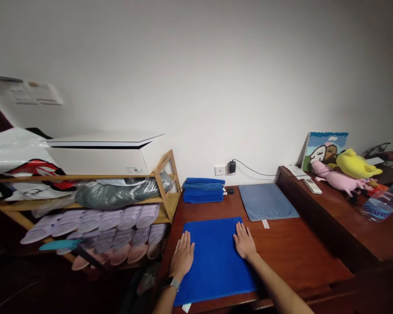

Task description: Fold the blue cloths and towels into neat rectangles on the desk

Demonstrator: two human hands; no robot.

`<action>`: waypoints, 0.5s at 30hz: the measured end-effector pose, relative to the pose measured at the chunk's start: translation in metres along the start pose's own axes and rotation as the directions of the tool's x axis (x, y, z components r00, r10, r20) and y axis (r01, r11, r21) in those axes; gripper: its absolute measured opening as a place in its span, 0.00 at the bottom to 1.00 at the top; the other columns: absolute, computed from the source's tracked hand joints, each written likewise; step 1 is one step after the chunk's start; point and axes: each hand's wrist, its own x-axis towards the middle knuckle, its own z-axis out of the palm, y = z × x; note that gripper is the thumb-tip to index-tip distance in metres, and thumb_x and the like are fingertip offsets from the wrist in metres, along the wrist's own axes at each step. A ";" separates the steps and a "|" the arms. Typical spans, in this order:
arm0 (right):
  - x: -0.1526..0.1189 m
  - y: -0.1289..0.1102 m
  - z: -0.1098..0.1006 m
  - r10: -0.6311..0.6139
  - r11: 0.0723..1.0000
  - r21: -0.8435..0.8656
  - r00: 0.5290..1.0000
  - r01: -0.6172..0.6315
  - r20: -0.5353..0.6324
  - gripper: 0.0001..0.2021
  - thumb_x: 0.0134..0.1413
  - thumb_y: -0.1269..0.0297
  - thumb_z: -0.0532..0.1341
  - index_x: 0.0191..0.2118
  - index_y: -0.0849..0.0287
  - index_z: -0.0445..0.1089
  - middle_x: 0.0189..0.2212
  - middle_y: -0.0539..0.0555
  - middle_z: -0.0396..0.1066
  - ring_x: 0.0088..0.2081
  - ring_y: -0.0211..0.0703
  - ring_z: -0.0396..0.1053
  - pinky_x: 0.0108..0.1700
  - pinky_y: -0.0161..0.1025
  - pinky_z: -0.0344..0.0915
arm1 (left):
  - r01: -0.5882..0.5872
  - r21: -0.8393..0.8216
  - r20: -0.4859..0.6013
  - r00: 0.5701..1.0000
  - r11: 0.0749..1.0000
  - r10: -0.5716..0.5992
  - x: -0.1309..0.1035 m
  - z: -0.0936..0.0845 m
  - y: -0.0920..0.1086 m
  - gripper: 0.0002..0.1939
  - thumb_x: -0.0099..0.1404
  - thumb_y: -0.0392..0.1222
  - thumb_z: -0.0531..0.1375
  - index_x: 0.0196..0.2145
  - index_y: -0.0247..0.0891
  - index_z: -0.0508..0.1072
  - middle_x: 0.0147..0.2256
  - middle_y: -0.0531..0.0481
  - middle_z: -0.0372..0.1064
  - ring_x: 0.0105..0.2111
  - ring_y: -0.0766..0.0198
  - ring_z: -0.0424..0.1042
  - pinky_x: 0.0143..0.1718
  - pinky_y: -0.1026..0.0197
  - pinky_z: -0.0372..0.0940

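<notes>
Flatly, a bright blue cloth [218,259] lies spread out on the reddish-brown desk [301,246], close to its near edge, with a white tag [186,308] poking out by its near left corner. The left hand [182,256] rests palm down along the cloth's left edge, its fingers straight and close together, gripping nothing. A watch [173,283] is on that wrist. The right hand [245,242] rests palm down at the cloth's right edge, near the far corner, its fingers extended, slightly parted and likewise holding nothing. Beyond the cloth, a stack of folded blue cloths [203,192] sits by the wall at the desk's far left, while a grey-blue cloth [267,201] lies open at the far right. A black plug [232,166] is in the wall socket, its cord running right. On the raised surface to the right are a remote [312,186], a picture [327,148], a pink toy [336,178], a yellow toy [356,164] and a tilted plastic bottle [384,203]. Left of the desk, a wooden rack [165,192] carries a white box [98,160] above rows of slippers [101,221].
</notes>
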 end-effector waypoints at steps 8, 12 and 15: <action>0.034 -0.002 -0.017 -0.007 1.000 0.019 1.000 0.006 0.020 0.35 0.76 0.57 0.39 0.81 0.68 0.44 0.81 0.58 0.40 0.81 0.49 0.39 0.80 0.49 0.40 | -0.013 -0.003 -0.042 0.999 1.000 0.013 0.002 -0.003 0.005 0.34 0.79 0.49 0.42 0.76 0.31 0.60 0.72 0.33 0.65 0.73 0.47 0.64 0.73 0.40 0.61; 0.035 0.003 -0.008 -0.027 0.999 0.045 1.000 0.027 0.000 0.35 0.77 0.56 0.39 0.81 0.67 0.44 0.80 0.59 0.40 0.81 0.49 0.39 0.80 0.51 0.40 | -0.128 -0.054 -0.035 0.991 0.990 0.126 0.028 -0.014 0.068 0.34 0.81 0.48 0.41 0.77 0.32 0.57 0.74 0.35 0.61 0.74 0.46 0.61 0.75 0.40 0.58; 0.035 0.005 -0.005 -0.035 0.999 0.038 0.999 0.034 0.005 0.35 0.77 0.57 0.38 0.81 0.68 0.44 0.80 0.59 0.39 0.81 0.50 0.38 0.80 0.51 0.40 | -0.245 -0.100 0.009 0.969 0.964 0.247 0.053 -0.006 0.135 0.32 0.81 0.49 0.43 0.77 0.45 0.59 0.74 0.48 0.62 0.75 0.54 0.61 0.75 0.50 0.60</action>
